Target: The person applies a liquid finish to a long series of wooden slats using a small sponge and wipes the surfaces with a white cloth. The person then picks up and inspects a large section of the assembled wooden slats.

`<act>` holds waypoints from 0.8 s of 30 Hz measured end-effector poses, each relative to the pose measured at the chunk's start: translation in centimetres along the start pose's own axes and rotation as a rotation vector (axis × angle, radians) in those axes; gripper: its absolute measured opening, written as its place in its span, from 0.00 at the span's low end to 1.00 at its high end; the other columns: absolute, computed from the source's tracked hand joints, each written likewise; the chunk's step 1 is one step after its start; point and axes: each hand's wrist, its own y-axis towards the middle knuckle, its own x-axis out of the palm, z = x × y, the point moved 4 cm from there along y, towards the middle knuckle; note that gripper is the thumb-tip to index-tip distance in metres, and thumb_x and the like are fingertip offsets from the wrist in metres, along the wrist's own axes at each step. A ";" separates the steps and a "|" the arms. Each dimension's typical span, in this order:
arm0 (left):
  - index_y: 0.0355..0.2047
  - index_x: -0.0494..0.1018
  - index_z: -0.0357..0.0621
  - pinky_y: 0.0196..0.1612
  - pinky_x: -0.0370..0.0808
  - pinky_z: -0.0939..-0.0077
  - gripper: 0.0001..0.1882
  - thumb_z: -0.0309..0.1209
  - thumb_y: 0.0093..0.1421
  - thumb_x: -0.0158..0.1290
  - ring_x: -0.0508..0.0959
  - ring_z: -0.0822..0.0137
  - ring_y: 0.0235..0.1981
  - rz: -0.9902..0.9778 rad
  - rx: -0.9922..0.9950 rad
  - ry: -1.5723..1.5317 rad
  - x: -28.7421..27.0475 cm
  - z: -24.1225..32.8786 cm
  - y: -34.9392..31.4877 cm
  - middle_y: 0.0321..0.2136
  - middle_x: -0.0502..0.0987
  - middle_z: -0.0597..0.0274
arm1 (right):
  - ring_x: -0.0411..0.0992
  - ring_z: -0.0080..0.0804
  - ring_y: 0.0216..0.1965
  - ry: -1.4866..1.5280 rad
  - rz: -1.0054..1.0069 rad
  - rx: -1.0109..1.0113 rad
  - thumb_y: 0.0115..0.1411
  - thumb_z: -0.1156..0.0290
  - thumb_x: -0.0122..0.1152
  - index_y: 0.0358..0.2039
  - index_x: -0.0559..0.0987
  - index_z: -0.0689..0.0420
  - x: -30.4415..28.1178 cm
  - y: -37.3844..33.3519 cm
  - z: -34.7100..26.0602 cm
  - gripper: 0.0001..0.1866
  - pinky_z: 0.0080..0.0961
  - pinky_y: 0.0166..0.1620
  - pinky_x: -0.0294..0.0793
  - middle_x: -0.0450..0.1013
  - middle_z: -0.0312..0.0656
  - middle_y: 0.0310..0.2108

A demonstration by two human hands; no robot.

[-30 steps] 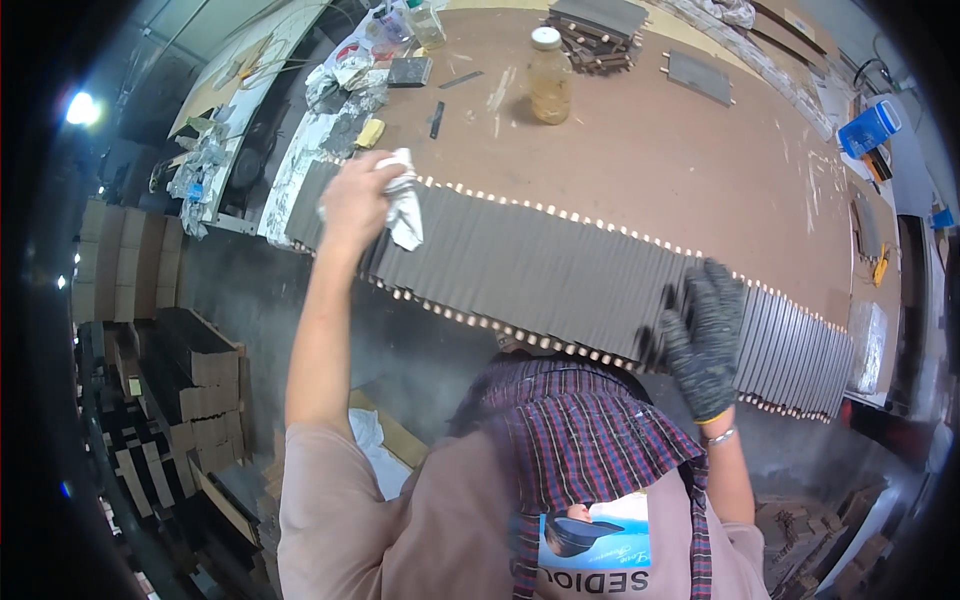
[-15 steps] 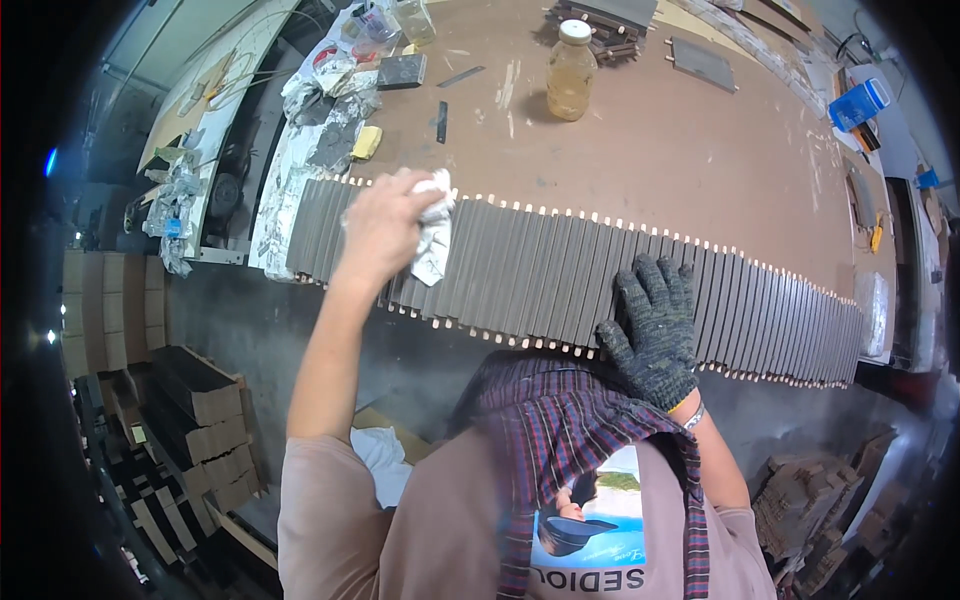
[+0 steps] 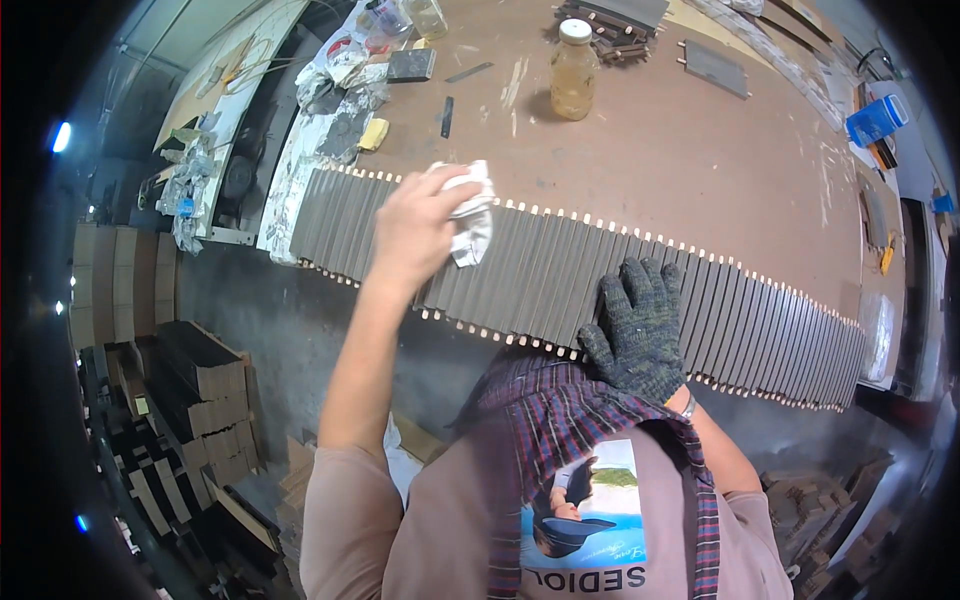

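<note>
A long row of dark grey slats (image 3: 545, 250) with pale peg ends lies side by side along the near edge of the table. My bare left hand (image 3: 418, 222) grips a crumpled white cloth (image 3: 474, 225) against the left part of the row. Over the right part, my right hand (image 3: 642, 325), in a dark knitted glove, lies flat with its fingers spread, pressing on the slats. The slats under both hands are hidden.
On the brown table (image 3: 690, 150) stands a jar of yellowish liquid (image 3: 573, 80) with a white lid. Beyond it sits a stack of dark panels (image 3: 615, 30). A yellow sponge (image 3: 374, 134), a dark block (image 3: 411, 66) and a blue container (image 3: 876, 120) are around the edges.
My left hand has slid the white cloth rightward along the slats. My gloved right hand stays flat on the row, slightly further left in the view.
</note>
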 end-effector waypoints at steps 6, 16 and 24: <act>0.37 0.87 0.57 0.46 0.80 0.59 0.16 0.23 0.49 0.60 0.81 0.55 0.44 -0.742 0.005 0.245 -1.5 2.0 -8.1 0.43 0.84 0.67 | 0.60 0.71 0.66 0.044 -0.056 0.030 0.57 0.53 0.67 0.60 0.73 0.66 -0.1 0.2 0.9 0.37 0.72 0.71 0.46 0.65 0.68 0.61; 0.39 0.86 0.52 0.49 0.78 0.64 0.19 0.19 0.48 0.55 0.79 0.57 0.48 -0.114 0.036 0.181 1.5 1.6 -2.0 0.48 0.83 0.67 | 0.59 0.71 0.67 0.059 -0.046 0.004 0.59 0.53 0.64 0.60 0.73 0.67 -0.4 0.2 0.5 0.36 0.71 0.72 0.44 0.64 0.68 0.62; 0.30 0.87 0.54 0.46 0.75 0.63 0.16 0.20 0.44 0.59 0.78 0.59 0.44 -0.499 0.027 0.224 -1.8 2.6 -7.2 0.43 0.84 0.72 | 0.58 0.71 0.68 0.064 -0.011 0.025 0.59 0.53 0.64 0.59 0.74 0.66 0.5 -0.2 1.3 0.35 0.72 0.71 0.47 0.64 0.69 0.63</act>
